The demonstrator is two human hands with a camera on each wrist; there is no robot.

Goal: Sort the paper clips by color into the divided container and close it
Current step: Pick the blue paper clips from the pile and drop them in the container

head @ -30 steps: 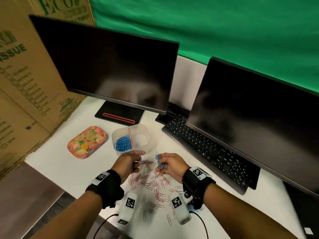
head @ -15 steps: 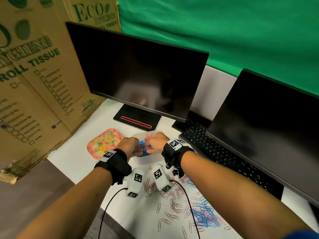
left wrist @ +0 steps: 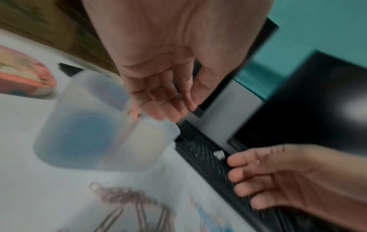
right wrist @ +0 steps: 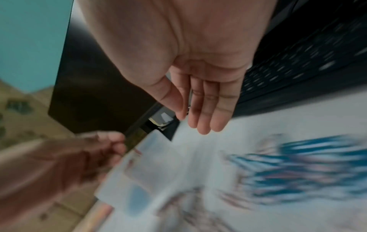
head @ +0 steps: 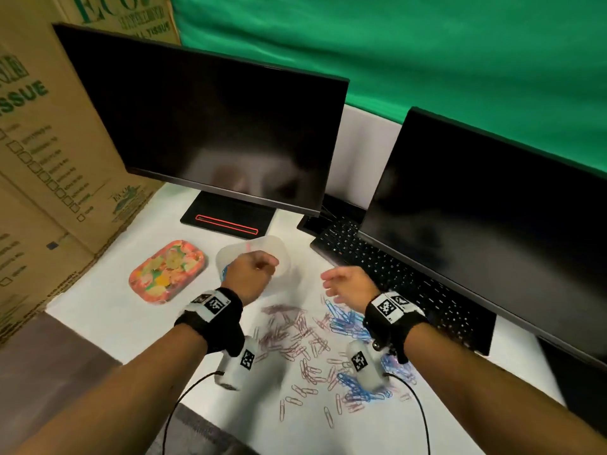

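Observation:
A translucent divided container (head: 262,242) stands on the white table, with blue clips (left wrist: 83,133) in its left compartment. My left hand (head: 259,267) hovers over its rim with fingers bent and the thumb close to the index finger (left wrist: 178,111). Blur hides whether it holds anything. My right hand (head: 331,284) hangs to the right of the container, fingers straight and empty (right wrist: 190,120). Loose pink clips (head: 289,330) and blue clips (head: 345,323) lie scattered on the table beneath my wrists. The floral lid (head: 167,270) lies to the left of the container.
Two dark monitors (head: 213,133) (head: 492,208) stand behind, and a black keyboard (head: 394,280) lies just right of my right hand. Cardboard boxes (head: 49,142) wall off the left side. The table's edge (head: 98,339) runs close at the front left.
My right hand has drawn back to the right, away from the container, and has opened. The left hand stays over the container.

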